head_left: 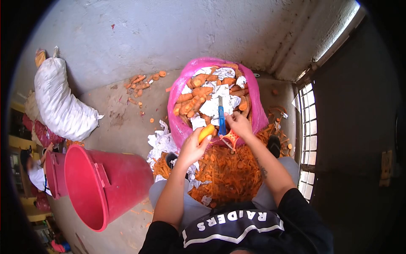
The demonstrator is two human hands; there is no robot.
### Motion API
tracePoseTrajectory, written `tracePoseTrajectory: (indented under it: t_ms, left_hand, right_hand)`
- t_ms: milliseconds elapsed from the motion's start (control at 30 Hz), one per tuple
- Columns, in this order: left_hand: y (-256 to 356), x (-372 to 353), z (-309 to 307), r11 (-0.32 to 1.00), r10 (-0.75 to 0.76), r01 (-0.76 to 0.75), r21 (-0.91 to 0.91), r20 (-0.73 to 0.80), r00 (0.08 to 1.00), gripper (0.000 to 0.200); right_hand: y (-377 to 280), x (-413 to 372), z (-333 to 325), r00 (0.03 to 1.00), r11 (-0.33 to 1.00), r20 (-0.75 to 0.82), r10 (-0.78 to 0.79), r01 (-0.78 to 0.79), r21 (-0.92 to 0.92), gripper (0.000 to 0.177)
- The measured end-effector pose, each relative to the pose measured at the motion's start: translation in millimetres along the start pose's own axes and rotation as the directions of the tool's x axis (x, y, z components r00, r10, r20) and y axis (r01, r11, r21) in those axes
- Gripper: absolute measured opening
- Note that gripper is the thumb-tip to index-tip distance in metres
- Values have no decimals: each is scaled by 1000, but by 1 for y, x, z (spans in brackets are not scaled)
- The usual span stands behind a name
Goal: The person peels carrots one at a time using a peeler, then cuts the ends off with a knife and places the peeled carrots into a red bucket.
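My left hand (192, 148) grips a peeled orange carrot (206, 133), its tip pointing up toward the sack. My right hand (239, 124) holds an orange peeler (230, 138) against the carrot and also a blue-handled knife (221, 117) that points away from me. Both hands hover over a heap of carrot peelings (228, 173) between my knees. Just beyond stands an open pink mesh sack (176, 122) full of carrots and crumpled white paper.
A red bucket (101, 186) lies tilted at my left, a second red bin (55, 173) behind it. A white sack (59, 106) leans on the wall. Loose carrot pieces (141, 82) dot the concrete floor. A person in white sits far left. A barred window is on the right.
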State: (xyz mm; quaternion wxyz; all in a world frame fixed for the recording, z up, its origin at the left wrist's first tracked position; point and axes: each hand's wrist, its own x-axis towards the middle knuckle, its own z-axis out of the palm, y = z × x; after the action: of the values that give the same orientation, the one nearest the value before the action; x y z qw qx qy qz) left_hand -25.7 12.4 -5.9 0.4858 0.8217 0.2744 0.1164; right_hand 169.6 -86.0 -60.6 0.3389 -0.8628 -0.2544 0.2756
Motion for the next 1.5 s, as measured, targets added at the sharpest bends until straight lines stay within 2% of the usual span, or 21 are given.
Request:
tracePoseTrajectory:
  t_ms: [33, 100, 233, 267, 367, 467, 567, 600, 700, 867, 900, 967, 1167, 1267, 1500]
  left_hand:
    - [2, 1, 0, 998, 39, -39, 40, -13, 999, 35]
    - [7, 2, -2, 986, 117, -112, 122, -31, 993, 35]
    - [22, 2, -6, 998, 56, -56, -5, 2, 998, 34]
    - [21, 3, -6, 997, 70, -70, 23, -5, 998, 33]
    - [16, 4, -6, 986, 139, -136, 99, -26, 990, 31]
    - [19, 8, -6, 954, 253, -242, 177, -41, 967, 30]
    - [23, 8, -3, 909, 337, -309, 281, -58, 940, 31]
    - [24, 8, -2, 892, 360, -323, 316, -65, 931, 31]
    - [21, 7, 1, 851, 403, -332, 406, -100, 910, 33]
    - [21, 3, 5, 784, 462, -345, 516, -114, 880, 36]
    - [20, 3, 7, 775, 473, -352, 525, -111, 874, 37]
    - [22, 3, 10, 761, 495, -367, 535, -112, 862, 39]
    - [26, 5, 20, 737, 548, -401, 544, -132, 826, 39]
    - [28, 8, 24, 736, 553, -409, 539, -131, 823, 38]
    - [29, 14, 28, 742, 561, -426, 518, -133, 817, 38]
  right_hand:
    - [-4, -1, 9, 999, 998, -28, 31, -33, -54, 64]
    - [-11, -1, 22, 995, 988, -68, 76, -84, -127, 63]
    - [-9, 7, 24, 997, 974, -40, 69, -76, -214, 45]
    - [-9, 9, 22, 998, 976, -30, 54, -59, -212, 36]
    - [-4, 7, 22, 999, 974, 8, 50, -47, -220, 34]
    - [8, 4, 40, 996, 946, -75, -56, 29, -324, 34]
    - [8, -1, 37, 993, 972, -86, -84, 63, -227, 38]
    - [-3, -4, 23, 1000, 982, -2, 15, -15, -186, 38]
    - [-2, -16, 1, 999, 999, 23, -39, 39, 15, 38]
    - [1, -64, -21, 962, 958, 83, -260, 246, 148, 30]
    - [10, -72, -18, 953, 958, 152, -262, 238, 158, 33]
    - [14, -94, -19, 923, 927, 187, -337, 290, 239, 34]
    - [27, -119, -23, 880, 846, 254, -402, 251, 470, 32]
    - [32, -115, -29, 840, 788, 344, -419, 149, 597, 33]
    - [34, -114, -34, 841, 831, 406, -357, 88, 549, 35]
